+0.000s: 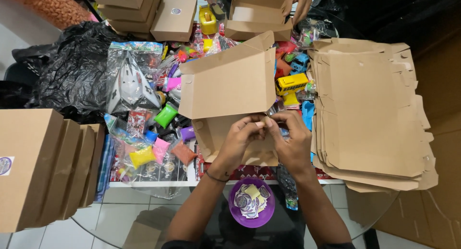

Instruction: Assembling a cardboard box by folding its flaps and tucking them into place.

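Observation:
My left hand (240, 136) and my right hand (293, 138) meet at the middle of a brown cardboard box blank (225, 81), pinching its lower flap where the panels fold. The box's large upper panel tilts up and away from me over a heap of colourful toys (168, 114). My fingers are closed on the cardboard edge, thumbs nearly touching. A dark band sits on my left wrist.
A stack of flat box blanks (370, 109) lies at the right. Folded boxes (43, 167) stand at the left, more at the far left (144, 9). A purple bowl of round stickers (251, 203) sits below my arms. Another person's hands (297, 1) hold a box across the table. Black plastic bag (72, 66).

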